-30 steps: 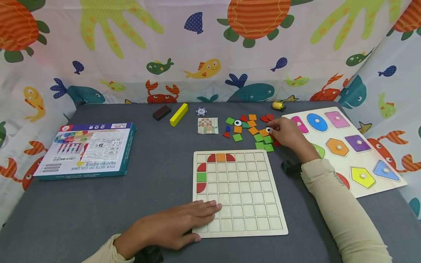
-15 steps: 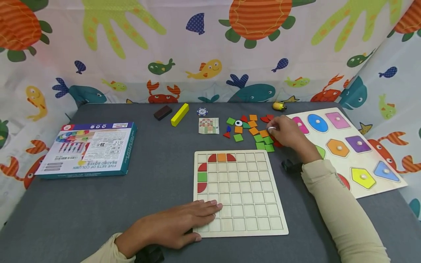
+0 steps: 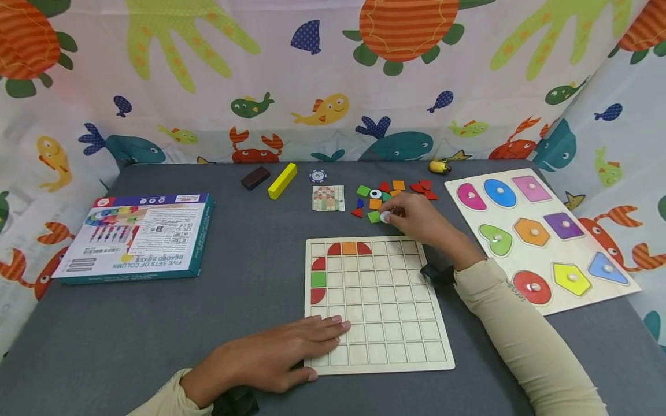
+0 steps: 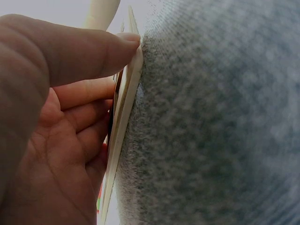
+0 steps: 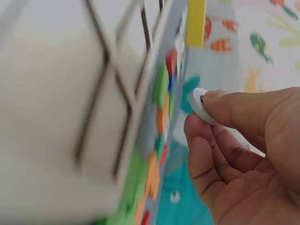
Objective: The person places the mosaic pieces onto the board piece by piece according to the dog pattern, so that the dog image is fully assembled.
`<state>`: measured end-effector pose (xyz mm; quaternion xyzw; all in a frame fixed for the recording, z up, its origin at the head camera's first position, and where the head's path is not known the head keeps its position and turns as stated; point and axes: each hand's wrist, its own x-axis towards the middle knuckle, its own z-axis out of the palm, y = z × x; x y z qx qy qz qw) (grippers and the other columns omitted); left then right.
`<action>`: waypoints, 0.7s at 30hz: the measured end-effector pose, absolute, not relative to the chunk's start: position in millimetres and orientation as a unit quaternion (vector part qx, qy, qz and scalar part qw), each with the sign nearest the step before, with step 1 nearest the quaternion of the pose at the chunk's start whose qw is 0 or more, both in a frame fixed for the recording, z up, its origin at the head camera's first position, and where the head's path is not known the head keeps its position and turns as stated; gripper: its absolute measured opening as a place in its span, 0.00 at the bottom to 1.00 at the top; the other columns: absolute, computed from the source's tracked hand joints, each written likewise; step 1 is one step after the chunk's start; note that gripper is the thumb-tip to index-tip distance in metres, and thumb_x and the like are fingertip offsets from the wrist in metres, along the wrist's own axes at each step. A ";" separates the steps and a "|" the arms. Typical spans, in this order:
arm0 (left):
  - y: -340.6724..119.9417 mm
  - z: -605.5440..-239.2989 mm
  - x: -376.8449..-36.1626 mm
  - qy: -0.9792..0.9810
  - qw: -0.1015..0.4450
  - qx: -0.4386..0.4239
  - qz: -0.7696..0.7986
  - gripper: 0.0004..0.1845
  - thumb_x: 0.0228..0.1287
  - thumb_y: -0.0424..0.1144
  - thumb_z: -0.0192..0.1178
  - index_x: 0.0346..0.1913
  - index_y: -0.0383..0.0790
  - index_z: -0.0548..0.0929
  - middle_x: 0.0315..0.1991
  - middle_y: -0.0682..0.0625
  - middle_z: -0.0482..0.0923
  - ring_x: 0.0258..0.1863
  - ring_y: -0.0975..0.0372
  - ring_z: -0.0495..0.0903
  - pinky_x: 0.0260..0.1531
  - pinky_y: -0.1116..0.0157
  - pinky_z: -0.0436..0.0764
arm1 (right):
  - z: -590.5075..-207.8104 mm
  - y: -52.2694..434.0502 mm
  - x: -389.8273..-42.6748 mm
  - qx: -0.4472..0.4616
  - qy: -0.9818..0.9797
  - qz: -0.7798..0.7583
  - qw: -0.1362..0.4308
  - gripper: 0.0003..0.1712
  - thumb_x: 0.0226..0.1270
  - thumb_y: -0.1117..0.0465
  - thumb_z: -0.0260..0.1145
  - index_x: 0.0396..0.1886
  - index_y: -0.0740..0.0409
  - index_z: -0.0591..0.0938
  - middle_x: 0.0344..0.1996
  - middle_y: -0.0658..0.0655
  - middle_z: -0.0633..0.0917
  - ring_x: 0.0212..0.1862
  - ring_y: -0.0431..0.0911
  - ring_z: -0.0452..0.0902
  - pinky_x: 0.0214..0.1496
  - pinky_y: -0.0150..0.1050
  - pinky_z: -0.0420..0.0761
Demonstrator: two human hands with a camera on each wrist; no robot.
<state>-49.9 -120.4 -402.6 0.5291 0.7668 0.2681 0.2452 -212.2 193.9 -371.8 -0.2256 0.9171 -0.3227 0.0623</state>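
My right hand pinches a small round white eye piece between thumb and fingertips, just beyond the board's far edge. In the right wrist view the white eye piece shows a dark centre under the thumb. My left hand rests with its fingers extended on the near left corner of a wooden grid board, thumb at the rim. On the board, red quarter-round pieces flank an orange square in the top row and a green square in the left column.
Loose coloured pieces, among them a second eye piece, lie behind the board. A small pattern card, poker chip, yellow block and dark block sit farther back. A shape puzzle stands right, a flat box left.
My right hand has picked up the white eye piece from among the loose pieces and moved left with it toward the board's far edge. The left hand has stayed in place.
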 end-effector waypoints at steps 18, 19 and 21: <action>-120.6 -401.9 -50.3 0.769 0.241 0.531 0.262 0.37 0.69 0.36 0.60 0.75 0.37 0.55 0.77 0.50 0.47 0.75 0.59 0.46 0.71 0.59 0.54 | -376.2 127.4 -188.3 -0.320 0.855 -0.373 0.166 0.08 0.66 0.69 0.65 0.42 0.59 0.87 0.38 0.50 0.84 0.35 0.43 0.77 0.38 0.37 0.79; -120.3 -401.8 -50.2 0.769 0.241 0.530 0.263 0.37 0.69 0.36 0.60 0.75 0.37 0.56 0.77 0.50 0.47 0.75 0.59 0.47 0.71 0.59 0.54 | -376.4 125.4 -187.2 -0.329 0.852 -0.370 0.169 0.08 0.66 0.69 0.65 0.42 0.58 0.87 0.37 0.50 0.84 0.35 0.43 0.76 0.37 0.37 0.79; -120.1 -401.9 -50.2 0.769 0.242 0.529 0.264 0.36 0.69 0.36 0.60 0.75 0.37 0.56 0.77 0.50 0.47 0.75 0.59 0.47 0.71 0.59 0.54 | -378.0 121.4 -185.1 -0.352 0.846 -0.362 0.173 0.08 0.66 0.69 0.66 0.41 0.57 0.88 0.36 0.49 0.83 0.36 0.42 0.74 0.38 0.36 0.78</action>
